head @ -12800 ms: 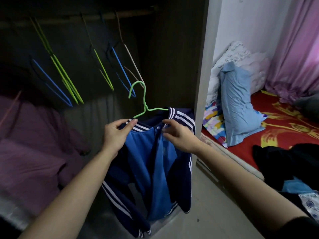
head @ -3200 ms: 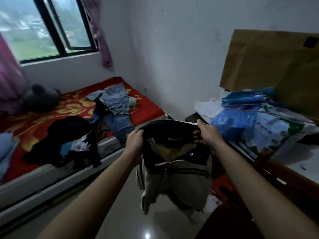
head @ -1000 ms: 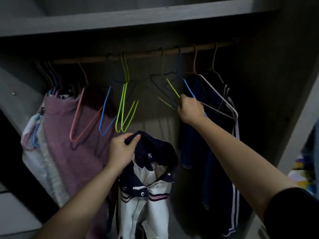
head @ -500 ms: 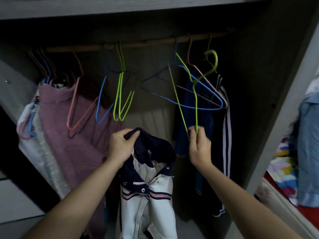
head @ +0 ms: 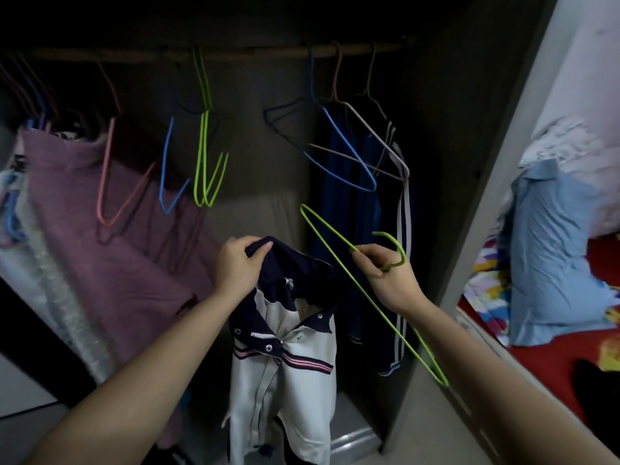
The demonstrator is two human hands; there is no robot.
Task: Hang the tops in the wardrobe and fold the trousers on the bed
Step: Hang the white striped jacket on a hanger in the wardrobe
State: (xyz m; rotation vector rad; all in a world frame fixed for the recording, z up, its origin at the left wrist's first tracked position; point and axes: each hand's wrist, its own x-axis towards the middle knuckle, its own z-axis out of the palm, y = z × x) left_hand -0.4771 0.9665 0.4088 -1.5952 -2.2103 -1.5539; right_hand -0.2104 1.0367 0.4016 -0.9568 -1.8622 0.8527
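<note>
Green wire is what your right hand (head: 389, 278) has: a thin hanger (head: 434, 370), off the rail (head: 218, 57) and tilted, one shoulder tip up and left, the other down by your right forearm. Your fingers pinch it just under the hook. It should be light and springy, so I'd hold it at the neck, as you do, where it twists least.

Your left hand (head: 238, 266) holds the top (head: 285, 374) in front of the open wardrobe (head: 476, 182), near the middle. Its fingers are curled and pinch the navy collar at the back of the neck. The white body hangs limp below, placket partly open. It looks soft and floppy, light, with no stiffness to help you, and it will likely slide on smooth wire. Take it by the collar and shoulder seams, and feed one hanger tip into the neck opening at a time.

Far right, a navy jacket (head: 352, 196) already hangs; bare hangers dangle further left. The bed (head: 553, 360) lies at the right edge.
</note>
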